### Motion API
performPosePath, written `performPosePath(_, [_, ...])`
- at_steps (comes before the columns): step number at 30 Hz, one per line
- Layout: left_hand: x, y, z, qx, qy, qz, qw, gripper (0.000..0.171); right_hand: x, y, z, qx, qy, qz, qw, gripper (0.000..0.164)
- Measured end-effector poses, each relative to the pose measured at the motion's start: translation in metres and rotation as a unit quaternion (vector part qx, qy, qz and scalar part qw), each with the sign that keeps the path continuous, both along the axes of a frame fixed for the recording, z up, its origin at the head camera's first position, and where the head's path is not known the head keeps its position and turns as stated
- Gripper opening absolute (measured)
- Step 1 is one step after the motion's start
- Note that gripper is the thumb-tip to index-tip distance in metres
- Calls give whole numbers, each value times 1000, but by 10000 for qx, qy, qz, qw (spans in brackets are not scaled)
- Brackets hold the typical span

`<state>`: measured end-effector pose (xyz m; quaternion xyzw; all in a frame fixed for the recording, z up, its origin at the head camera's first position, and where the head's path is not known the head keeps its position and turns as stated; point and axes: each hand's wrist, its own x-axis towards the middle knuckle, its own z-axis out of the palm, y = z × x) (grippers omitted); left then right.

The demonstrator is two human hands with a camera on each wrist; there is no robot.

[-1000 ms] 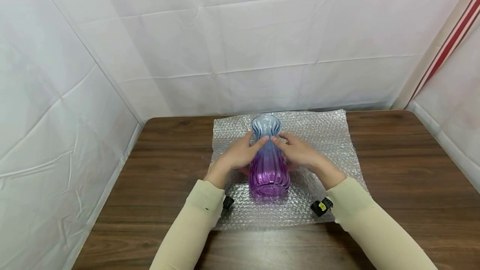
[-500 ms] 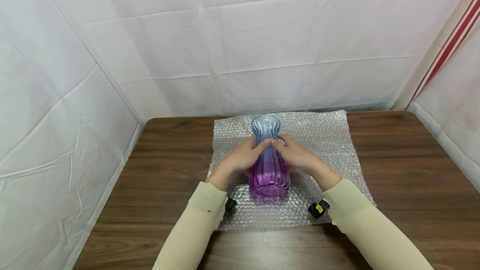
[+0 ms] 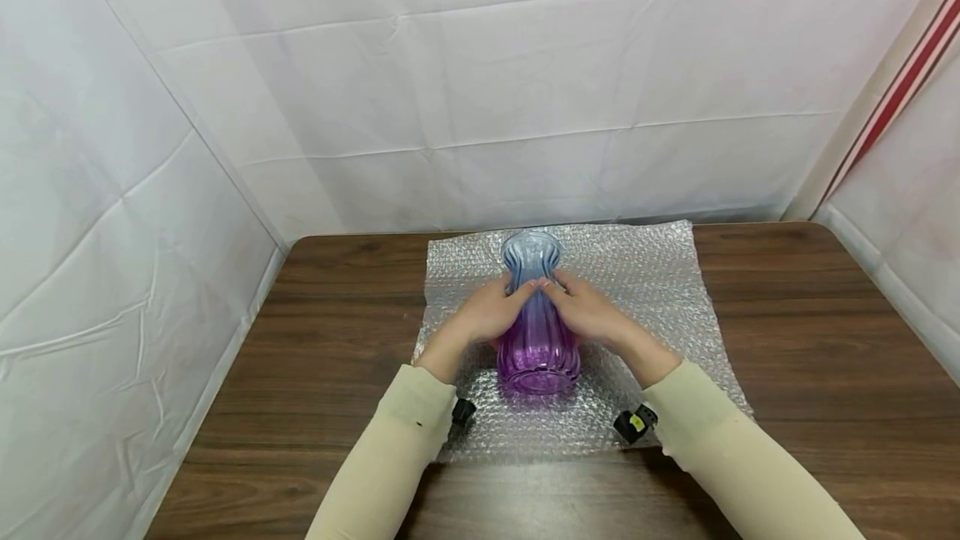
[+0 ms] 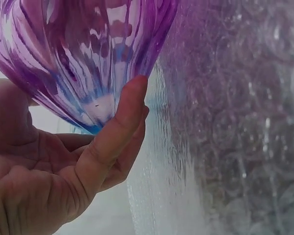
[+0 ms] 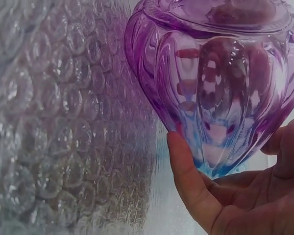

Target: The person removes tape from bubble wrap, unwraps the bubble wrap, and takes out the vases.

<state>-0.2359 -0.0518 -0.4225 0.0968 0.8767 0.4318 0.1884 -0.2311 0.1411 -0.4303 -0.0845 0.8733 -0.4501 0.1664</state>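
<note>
- The left hand (image 3: 487, 312) holds the glass vase (image 3: 537, 332) from its 9 o'clock side, fingers curled over the narrow waist and thumb pressed to the ribbed wall.
- The right hand (image 3: 588, 312) holds the same vase from its 3 o'clock side in the same way; the fingertips of both hands meet on top of the waist.
- In the left wrist view, the left thumb (image 4: 118, 125) lies against the purple ribs where the colour turns to blue, with the palm cupped below.
- In the right wrist view, the right thumb (image 5: 186, 176) rests on the bulge of the vase just beside the blue zone.
- The vase lies on its side, its purple base toward 6 o'clock and its flared blue mouth toward 12 o'clock.
- It rests on the middle of a sheet of bubble wrap (image 3: 652, 282), which spreads out past both hands on every side.
- The bubble wrap lies flat on a dark wooden table (image 3: 825, 332), reaching the table's far edge at 12 o'clock.
- Cream sleeves (image 3: 405, 432) cover both forearms, each with a small black wrist camera (image 3: 634, 423) beneath it.
- White sheeting (image 3: 525, 82) hangs behind the table at 12 o'clock and along 9 o'clock.
</note>
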Motion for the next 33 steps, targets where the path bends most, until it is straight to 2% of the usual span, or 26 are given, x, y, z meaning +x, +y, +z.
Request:
performPosePath(11, [0, 2, 1, -347, 305, -45, 9989, 79, 1, -1, 0, 5, 9, 1, 10000, 72])
performPosePath(17, [2, 0, 4, -174, 274, 0, 9995, 76, 2, -2, 3, 77, -7, 20, 10000, 73])
performPosePath(24, [5, -5, 12, -146, 619, -77, 9979, 69, 4, -6, 13, 77, -31, 67, 9999, 76])
performPosePath(29, [7, -10, 20, -176, 681, -49, 9975, 72, 4, -11, 20, 152, 201, 188, 9995, 77])
performPosePath(33, [9, -16, 25, -1, 658, -41, 9978, 71, 3, -18, 27, 207, 308, 205, 9991, 76])
